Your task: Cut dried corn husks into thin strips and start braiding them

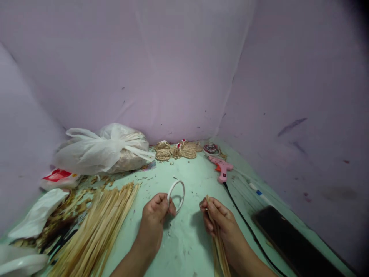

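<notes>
My left hand pinches a thin white ring at its left side, holding it tilted upright above the green table. In my right hand a few tan dried fibre strips are gripped near their upper ends, and their length hangs down past the wrist toward the bottom edge. Ring and strips are apart. Left of my left forearm lies a wide bundle of the same kind of strips.
A pink glue gun with a black cord lies right of centre. Beside it rests a dark phone-like slab. Woven slippers sit by the wall. A white plastic bag fills the back left, with scraps below.
</notes>
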Demonstrator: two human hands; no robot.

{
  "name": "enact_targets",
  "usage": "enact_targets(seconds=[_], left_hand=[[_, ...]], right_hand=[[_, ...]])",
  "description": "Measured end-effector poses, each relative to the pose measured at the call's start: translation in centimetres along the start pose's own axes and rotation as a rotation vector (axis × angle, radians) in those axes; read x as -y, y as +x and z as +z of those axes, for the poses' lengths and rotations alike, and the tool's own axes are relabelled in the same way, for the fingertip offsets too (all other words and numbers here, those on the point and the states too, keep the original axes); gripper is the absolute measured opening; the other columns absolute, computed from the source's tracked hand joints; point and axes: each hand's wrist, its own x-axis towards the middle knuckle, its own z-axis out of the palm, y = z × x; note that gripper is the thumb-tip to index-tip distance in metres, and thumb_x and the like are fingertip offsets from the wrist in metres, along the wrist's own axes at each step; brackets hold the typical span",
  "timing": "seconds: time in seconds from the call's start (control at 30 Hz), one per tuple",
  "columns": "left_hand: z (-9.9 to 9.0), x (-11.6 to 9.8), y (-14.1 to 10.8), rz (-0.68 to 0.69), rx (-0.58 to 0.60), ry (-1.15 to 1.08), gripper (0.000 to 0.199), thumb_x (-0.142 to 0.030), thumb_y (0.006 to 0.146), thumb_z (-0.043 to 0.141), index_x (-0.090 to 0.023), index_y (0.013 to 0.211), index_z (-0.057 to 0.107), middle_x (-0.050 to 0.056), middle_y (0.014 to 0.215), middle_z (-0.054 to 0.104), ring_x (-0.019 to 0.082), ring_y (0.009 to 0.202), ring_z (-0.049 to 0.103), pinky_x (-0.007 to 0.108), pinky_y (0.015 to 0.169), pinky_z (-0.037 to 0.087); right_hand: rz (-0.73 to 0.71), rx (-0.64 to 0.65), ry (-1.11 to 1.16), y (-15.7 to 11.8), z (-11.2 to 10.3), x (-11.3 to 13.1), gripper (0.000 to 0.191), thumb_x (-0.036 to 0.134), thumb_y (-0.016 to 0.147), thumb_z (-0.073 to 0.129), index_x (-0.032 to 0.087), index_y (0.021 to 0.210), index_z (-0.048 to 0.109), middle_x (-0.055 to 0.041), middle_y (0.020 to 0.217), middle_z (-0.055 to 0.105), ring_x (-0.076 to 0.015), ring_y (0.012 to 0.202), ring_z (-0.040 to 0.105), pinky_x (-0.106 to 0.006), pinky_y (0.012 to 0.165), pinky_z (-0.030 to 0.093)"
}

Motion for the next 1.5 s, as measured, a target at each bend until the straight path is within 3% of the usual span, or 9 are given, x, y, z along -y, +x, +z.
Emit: enact_targets(seconds=[0.2, 0.33, 0.43, 0.63, 0.77, 0.97, 1.2, 1.37, 1.5], left_hand=[[0.6, 0.4, -1.5, 0.124, -0.023, 0.461, 0.024, -0.041, 0.07, 0.061, -0.017, 0.065, 0.058, 0.0, 0.055, 0.055, 0.01, 0.047, 0.039, 0.023, 0.046, 0.029], [0.9, 0.7, -2.0, 0.174, -0.021, 0.574, 0.02, -0.038, 0.072, 0.059, -0.019, 0.064, 0.059, 0.001, 0.055, 0.056, 0.013, 0.049, 0.044, 0.023, 0.048, 0.032], [0.9, 1.0, -2.2, 0.192, -0.004, 0.61, 0.02, -0.037, 0.074, 0.057, -0.02, 0.064, 0.058, 0.001, 0.056, 0.056, 0.013, 0.05, 0.045, 0.024, 0.049, 0.033], [0.2, 1.5, -2.3, 0.13, 0.062, 0.535, 0.026, -0.042, 0.076, 0.055, -0.018, 0.066, 0.059, -0.001, 0.053, 0.045, 0.012, 0.05, 0.037, 0.023, 0.048, 0.029], [-0.3, 1.0, -1.5, 0.033, 0.083, 0.402, 0.03, -0.044, 0.078, 0.052, -0.017, 0.067, 0.061, 0.0, 0.055, 0.047, 0.011, 0.049, 0.033, 0.024, 0.047, 0.026], [1.5, -1.2, -1.6, 0.468, -0.264, 0.566, 0.005, -0.026, 0.065, 0.068, -0.023, 0.069, 0.069, 0.006, 0.076, 0.06, 0.023, 0.078, 0.051, 0.029, 0.075, 0.038], [3.4, -1.2, -1.9, 0.118, 0.113, 0.545, 0.017, -0.032, 0.072, 0.06, -0.022, 0.065, 0.072, 0.007, 0.067, 0.06, 0.022, 0.07, 0.052, 0.03, 0.067, 0.039], [2.2, -1.1, -1.1, -0.08, 0.149, 0.32, 0.021, -0.037, 0.071, 0.061, -0.017, 0.073, 0.067, 0.004, 0.072, 0.06, 0.016, 0.065, 0.048, 0.026, 0.061, 0.037], [1.5, -0.7, -0.9, -0.127, 0.168, 0.262, 0.025, -0.041, 0.078, 0.052, -0.017, 0.073, 0.057, 0.002, 0.059, 0.057, 0.012, 0.054, 0.044, 0.023, 0.056, 0.033]], right_hand=[[-0.171, -0.011, -0.186, -0.6, 0.5, 0.0, 0.031, 0.046, 0.077, 0.056, 0.015, 0.073, 0.058, -0.0068, 0.093, 0.056, -0.0049, 0.047, 0.042, -0.018, 0.036, 0.027], [-0.368, 0.022, -0.365, -1.1, 0.5, 0.0, 0.03, 0.038, 0.085, 0.045, 0.015, 0.071, 0.059, -0.0111, 0.097, 0.057, -0.0127, 0.066, 0.056, -0.019, 0.042, 0.038], [-0.601, 0.054, -0.546, -1.4, 0.2, -0.1, 0.023, 0.024, 0.087, 0.041, 0.017, 0.075, 0.059, -0.0114, 0.094, 0.06, -0.022, 0.102, 0.053, -0.026, 0.066, 0.048], [-0.865, 0.132, -0.882, -1.4, -0.6, 0.4, 0.017, 0.01, 0.081, 0.044, 0.018, 0.085, 0.059, -0.0137, 0.121, 0.052, -0.0244, 0.109, 0.05, -0.041, 0.086, 0.045], [-0.864, 0.306, -0.949, -1.3, -0.6, 1.1, 0.018, 0.008, 0.08, 0.045, 0.018, 0.087, 0.058, -0.0113, 0.104, 0.059, -0.0224, 0.105, 0.051, -0.039, 0.089, 0.043], [-0.79, 0.137, -0.799, -1.4, -0.2, -0.3, 0.019, 0.01, 0.085, 0.038, 0.018, 0.091, 0.054, -0.0097, 0.091, 0.056, -0.0165, 0.084, 0.058, -0.026, 0.07, 0.049], [-0.803, 0.136, -0.784, -1.6, 0.7, -3.0, 0.024, 0.013, 0.087, 0.035, 0.019, 0.097, 0.055, -0.0119, 0.109, 0.058, -0.0158, 0.099, 0.057, -0.025, 0.081, 0.048], [-0.873, 0.276, -0.849, -1.7, 0.4, -3.2, 0.018, 0.018, 0.088, 0.037, 0.02, 0.087, 0.055, -0.0087, 0.098, 0.063, -0.0163, 0.092, 0.06, -0.025, 0.077, 0.049], [-0.889, 0.097, -0.86, -2.0, 0.0, -1.6, 0.017, 0.01, 0.083, 0.042, 0.02, 0.089, 0.054, -0.0085, 0.092, 0.062, -0.0164, 0.083, 0.06, -0.026, 0.069, 0.05]])
